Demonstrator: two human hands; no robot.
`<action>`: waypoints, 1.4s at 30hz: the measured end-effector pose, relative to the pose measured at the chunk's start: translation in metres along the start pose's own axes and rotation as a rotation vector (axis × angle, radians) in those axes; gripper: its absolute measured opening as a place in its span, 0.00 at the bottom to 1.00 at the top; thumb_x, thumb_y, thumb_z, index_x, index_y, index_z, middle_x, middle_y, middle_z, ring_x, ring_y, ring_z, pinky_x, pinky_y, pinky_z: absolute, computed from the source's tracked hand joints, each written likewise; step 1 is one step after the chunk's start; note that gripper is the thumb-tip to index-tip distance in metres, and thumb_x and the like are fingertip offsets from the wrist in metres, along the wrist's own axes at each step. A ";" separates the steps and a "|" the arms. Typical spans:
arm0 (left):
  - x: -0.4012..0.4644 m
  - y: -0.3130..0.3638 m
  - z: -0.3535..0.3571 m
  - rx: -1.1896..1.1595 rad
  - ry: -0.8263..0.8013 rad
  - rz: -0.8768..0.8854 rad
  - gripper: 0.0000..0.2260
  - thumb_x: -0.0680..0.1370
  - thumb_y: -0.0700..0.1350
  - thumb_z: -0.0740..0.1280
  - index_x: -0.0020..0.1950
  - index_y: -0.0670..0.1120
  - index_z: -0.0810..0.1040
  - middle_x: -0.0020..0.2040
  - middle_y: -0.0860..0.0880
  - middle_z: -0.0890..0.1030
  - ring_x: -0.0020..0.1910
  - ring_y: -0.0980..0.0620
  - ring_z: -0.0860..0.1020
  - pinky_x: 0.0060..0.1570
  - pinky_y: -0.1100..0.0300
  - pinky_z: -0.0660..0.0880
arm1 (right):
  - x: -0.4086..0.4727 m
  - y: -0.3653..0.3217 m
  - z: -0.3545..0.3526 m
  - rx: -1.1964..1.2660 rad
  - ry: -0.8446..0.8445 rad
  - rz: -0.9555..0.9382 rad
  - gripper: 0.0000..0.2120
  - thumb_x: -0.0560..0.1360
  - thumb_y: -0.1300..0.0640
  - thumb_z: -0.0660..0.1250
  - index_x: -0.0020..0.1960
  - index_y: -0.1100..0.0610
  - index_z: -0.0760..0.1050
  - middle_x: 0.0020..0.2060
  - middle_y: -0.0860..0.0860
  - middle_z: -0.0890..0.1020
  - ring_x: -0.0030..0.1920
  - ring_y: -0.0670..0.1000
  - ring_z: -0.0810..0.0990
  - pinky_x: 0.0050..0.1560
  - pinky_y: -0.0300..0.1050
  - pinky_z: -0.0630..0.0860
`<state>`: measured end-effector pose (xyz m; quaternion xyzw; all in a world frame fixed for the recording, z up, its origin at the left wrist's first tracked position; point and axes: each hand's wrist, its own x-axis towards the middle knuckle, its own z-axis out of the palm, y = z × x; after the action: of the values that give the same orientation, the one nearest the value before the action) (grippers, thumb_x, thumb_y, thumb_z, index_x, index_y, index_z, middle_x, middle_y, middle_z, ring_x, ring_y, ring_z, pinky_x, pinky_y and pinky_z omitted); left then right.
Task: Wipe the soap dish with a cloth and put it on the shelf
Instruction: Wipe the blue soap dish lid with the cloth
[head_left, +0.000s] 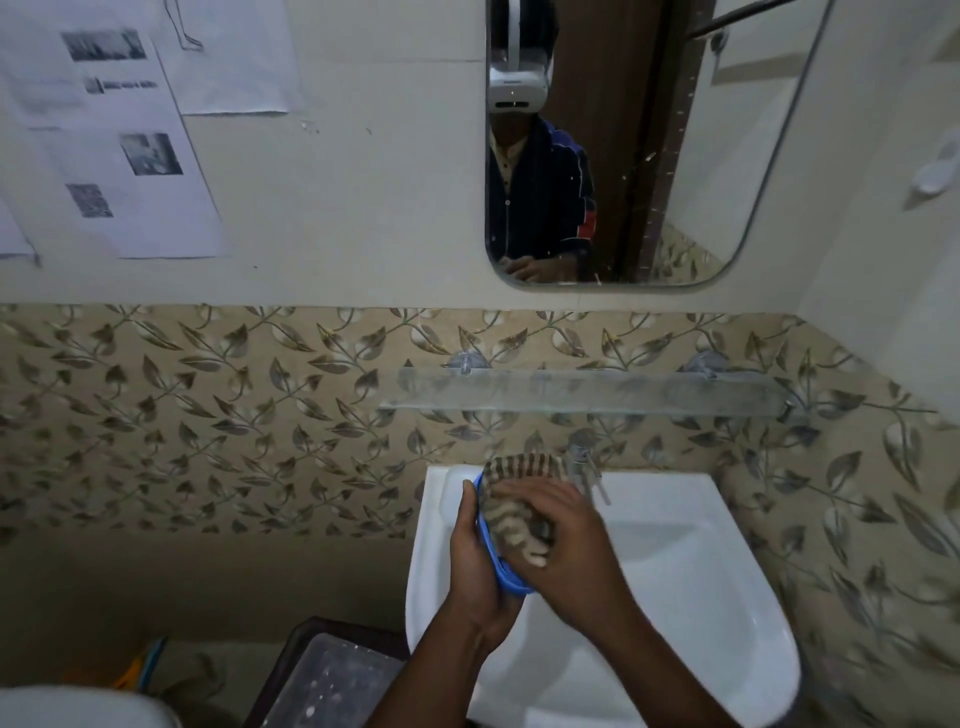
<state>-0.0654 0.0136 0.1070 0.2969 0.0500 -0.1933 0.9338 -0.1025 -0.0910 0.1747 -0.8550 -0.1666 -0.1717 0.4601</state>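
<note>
My left hand (475, 561) holds a blue soap dish (506, 579) by its left side, above the left part of the white sink (701, 582). Only the dish's blue rim shows. My right hand (566, 540) presses a striped brown-and-cream cloth (511, 522) into the dish; part of the cloth sticks out past the dish's far end. A glass shelf (582, 392) is fixed to the leaf-patterned tiles above the sink, with nothing on it.
A chrome tap (584, 462) stands right behind the cloth. A mirror (649, 156) hangs above the shelf. A dark tray or bin (332, 675) sits left of the sink. Printed sheets (119, 145) are on the wall, top left.
</note>
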 end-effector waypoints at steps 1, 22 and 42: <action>-0.004 0.001 0.001 -0.046 -0.007 -0.006 0.27 0.75 0.59 0.68 0.60 0.38 0.83 0.56 0.39 0.84 0.55 0.42 0.84 0.50 0.53 0.81 | -0.004 -0.005 0.006 -0.093 -0.034 -0.042 0.25 0.65 0.65 0.74 0.60 0.51 0.81 0.59 0.48 0.82 0.62 0.51 0.78 0.64 0.46 0.73; -0.004 0.009 0.042 0.173 -0.036 0.018 0.25 0.75 0.64 0.62 0.58 0.48 0.86 0.55 0.40 0.85 0.51 0.41 0.84 0.56 0.47 0.79 | -0.023 -0.012 -0.055 -0.293 -0.278 -0.085 0.29 0.70 0.55 0.64 0.69 0.39 0.68 0.58 0.36 0.77 0.57 0.32 0.73 0.58 0.22 0.63; -0.005 0.004 0.070 0.158 -0.039 0.150 0.25 0.80 0.59 0.57 0.60 0.44 0.84 0.59 0.38 0.84 0.55 0.41 0.84 0.48 0.53 0.83 | -0.001 -0.016 -0.044 -0.433 0.208 -0.105 0.16 0.67 0.60 0.78 0.54 0.56 0.82 0.44 0.51 0.86 0.42 0.52 0.85 0.43 0.46 0.83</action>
<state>-0.0702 -0.0224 0.1675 0.3685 -0.0058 -0.1318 0.9202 -0.1163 -0.1202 0.2088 -0.9017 -0.1218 -0.3139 0.2714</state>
